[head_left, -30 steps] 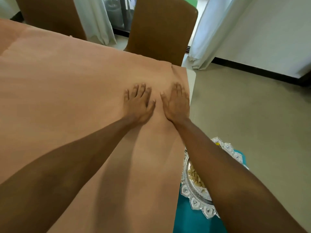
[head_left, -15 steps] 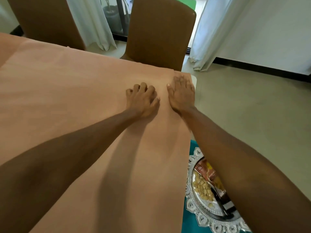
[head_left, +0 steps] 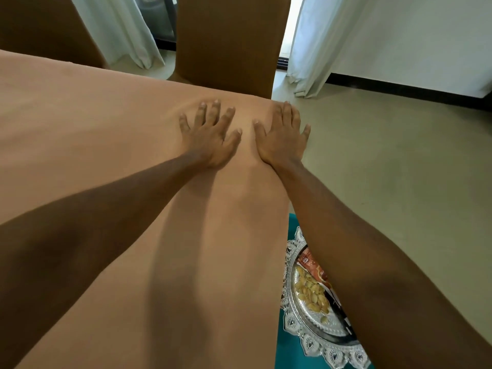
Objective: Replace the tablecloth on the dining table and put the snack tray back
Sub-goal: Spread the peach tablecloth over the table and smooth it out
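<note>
Left grip (head_left: 210,137): fingers spread, palm flat on the peach tablecloth (head_left: 106,161), near the far right corner of the surface. Right grip (head_left: 282,139): fingers straight and spread, flat on the cloth just beside the left, with the little finger past the right edge. Neither holds anything. Snack tray (head_left: 291,322) — silver, ornate rim — sits off the surface, low at right on a teal item (head_left: 286,352), partly hidden by the right forearm. A brown chair (head_left: 226,43) stands at the far edge.
</note>
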